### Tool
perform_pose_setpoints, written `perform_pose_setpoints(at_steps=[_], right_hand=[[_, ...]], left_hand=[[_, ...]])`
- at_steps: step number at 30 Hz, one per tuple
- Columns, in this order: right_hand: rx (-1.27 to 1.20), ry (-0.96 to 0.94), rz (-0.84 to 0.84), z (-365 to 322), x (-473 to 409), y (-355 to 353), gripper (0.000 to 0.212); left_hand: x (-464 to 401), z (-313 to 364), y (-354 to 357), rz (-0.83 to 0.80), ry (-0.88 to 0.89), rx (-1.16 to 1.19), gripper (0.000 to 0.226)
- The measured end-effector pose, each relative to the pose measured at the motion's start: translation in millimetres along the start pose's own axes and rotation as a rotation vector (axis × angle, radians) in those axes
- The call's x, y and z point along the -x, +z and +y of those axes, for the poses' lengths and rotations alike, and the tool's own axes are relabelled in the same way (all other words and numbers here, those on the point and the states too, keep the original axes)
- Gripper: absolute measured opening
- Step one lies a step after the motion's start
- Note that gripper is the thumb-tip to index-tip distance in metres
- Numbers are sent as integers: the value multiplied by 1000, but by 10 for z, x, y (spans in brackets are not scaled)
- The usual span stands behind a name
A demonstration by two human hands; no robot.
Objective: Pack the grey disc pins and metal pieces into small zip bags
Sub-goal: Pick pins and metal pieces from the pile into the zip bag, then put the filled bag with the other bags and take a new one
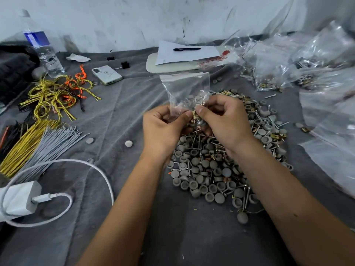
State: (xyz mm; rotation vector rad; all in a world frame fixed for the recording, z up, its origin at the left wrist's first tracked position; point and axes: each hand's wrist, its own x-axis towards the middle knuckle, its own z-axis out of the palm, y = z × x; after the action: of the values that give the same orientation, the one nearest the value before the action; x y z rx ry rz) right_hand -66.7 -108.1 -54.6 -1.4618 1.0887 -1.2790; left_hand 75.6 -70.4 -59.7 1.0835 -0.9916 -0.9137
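Grey cloth [119,116] covers the whole work surface, and a smudged white wall stands behind it. Nearest on the left lies a white charger [20,200] with its cable looped round. Farther up are bundles of grey and yellow ties [36,143], then a tangle of yellow and orange wires [57,93]. In the middle sits a big pile of grey disc pins [215,169] mixed with screws and small brass metal pieces [276,134]. Both arms reach over this pile. The left hand [163,127] pinches the lower part of a small zip bag [185,89], with its fingers curled onto the plastic. The right hand [226,120] is just beside it, fingers curled round a little bunch of pins and metal bits, thumb tip touching the bag. The bag stands up from the hands, long side pointing away from the person, with its top edge at the far end. Some pieces already show through the plastic near the bottom. The right hand is the nearer one to the pile, which lies right under it, so I think it does the feeding while the left keeps the bag steady. Farther back lie a white phone [106,74], a water bottle [41,45], and a pen [187,49] on paper. On the far right are filled bags [269,77].
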Motion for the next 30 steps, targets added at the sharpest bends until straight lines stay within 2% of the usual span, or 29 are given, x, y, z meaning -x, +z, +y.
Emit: perform_pose_setpoints(at_steps=[5, 9, 13, 16, 19, 22, 25, 28, 30], right_hand=[[46, 149, 53, -115, -380, -446, 9], [107, 215, 183, -18, -741, -909, 12], [67, 299, 265, 152, -1101, -1407, 18], [39, 293, 334, 155, -1430, -1711, 14], [-23, 331, 355, 85, -1672, -1952, 20], [195, 387, 372, 104, -1689, -2121, 23], [431, 363, 345, 90, -1509, -2276, 12], [652, 374, 120, 20, -1244, -2420, 4], [851, 379, 3, -29, -1077, -2499, 11]], left_hand=[[-307, 68, 487, -97, -86, -92, 12], [-677, -88, 1118, -73, -131, -193, 13], [-1036, -239, 1736, -89, -164, -359, 28], [-1231, -242, 2116, -118, -132, -402, 51], [-1300, -243, 2350, -142, -92, -436, 48], [-1180, -264, 2425, -174, -34, -595, 7], [-935, -289, 2503, -369, 27, -756, 9], [-603, -273, 2608, -580, 112, -844, 16], [-395, -274, 2694, -679, 168, -921, 15]])
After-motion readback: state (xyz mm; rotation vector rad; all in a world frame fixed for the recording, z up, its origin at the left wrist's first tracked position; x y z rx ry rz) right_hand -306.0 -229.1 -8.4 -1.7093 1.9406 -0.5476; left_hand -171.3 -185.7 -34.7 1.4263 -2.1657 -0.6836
